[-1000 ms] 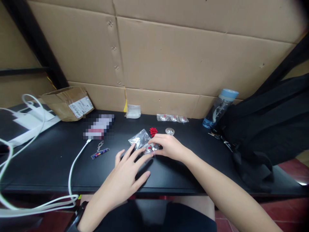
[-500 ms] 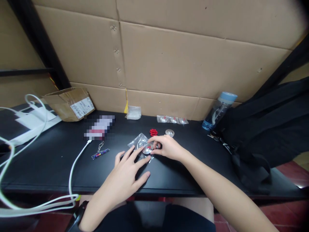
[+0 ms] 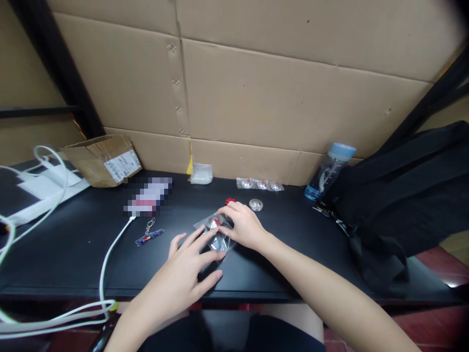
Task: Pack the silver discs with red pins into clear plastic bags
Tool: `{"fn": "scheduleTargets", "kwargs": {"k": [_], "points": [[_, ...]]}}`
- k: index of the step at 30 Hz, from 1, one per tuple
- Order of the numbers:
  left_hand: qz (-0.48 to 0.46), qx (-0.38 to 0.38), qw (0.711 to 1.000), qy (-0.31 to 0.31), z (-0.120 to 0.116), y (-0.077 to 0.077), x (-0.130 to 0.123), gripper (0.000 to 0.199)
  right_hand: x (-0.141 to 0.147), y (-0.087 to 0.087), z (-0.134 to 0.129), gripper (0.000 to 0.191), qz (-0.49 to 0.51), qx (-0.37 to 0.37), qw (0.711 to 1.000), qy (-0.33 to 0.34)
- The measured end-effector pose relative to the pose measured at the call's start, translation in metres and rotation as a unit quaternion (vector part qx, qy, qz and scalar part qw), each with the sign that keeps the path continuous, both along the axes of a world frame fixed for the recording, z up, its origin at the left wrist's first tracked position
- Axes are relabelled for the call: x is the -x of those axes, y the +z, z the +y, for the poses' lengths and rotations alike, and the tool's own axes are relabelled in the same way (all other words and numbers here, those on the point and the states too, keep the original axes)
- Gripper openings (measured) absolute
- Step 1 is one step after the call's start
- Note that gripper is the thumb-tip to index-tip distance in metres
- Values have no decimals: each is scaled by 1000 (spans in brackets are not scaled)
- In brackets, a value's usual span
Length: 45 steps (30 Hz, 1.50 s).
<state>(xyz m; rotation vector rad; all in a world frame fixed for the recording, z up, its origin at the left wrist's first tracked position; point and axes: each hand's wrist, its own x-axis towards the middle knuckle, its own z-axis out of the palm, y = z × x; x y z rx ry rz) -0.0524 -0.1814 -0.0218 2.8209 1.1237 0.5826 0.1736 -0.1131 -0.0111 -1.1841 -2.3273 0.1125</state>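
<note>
Behind the front desk edge (image 3: 267,295), hands (image 3: 185,271) (image 3: 246,226) touch a bag (image 3: 221,243), bottle (image 3: 327,176) well apart.

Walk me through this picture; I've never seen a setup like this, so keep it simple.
There is no machine here, only a person's two bare hands. The view comes from a camera worn on the person's head, looking forward and down.

The left hand is spread, its fingers touching a clear plastic bag on the black table. The right hand has its fingers at the bag too, beside a silvery disc with a red mark. Whether that disc is inside the bag or on it is hard to tell.

Beyond the hands lie a loose round disc, a red item partly hidden by the right hand, and three wrapped discs in a row. A blue-capped bottle stands farther right.
</note>
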Motion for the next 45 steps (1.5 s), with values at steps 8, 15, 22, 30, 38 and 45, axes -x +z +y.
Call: {"fn": "scheduleTargets", "kwargs": {"k": [8,15,22,30,38,45], "points": [[-5,15,1000,20,8,4,9,49,-25,21,-16,38,24,100,980,172],[-2,-17,998,65,19,6,-4,50,-30,29,-19,42,6,163,973,161],[-41,-12,993,109,25,4,-8,33,-35,32,-18,35,76,88,988,102],[-72,-100,965,231,28,-4,-11,41,-32,25,-13,16,63,10,986,156],[-28,-69,981,178,25,-5,-12,30,-18,9,-9,30,-46,8,991,125],[-71,-18,982,172,29,-6,-9,22,-20,11,-8,26,49,64,986,146]]}}
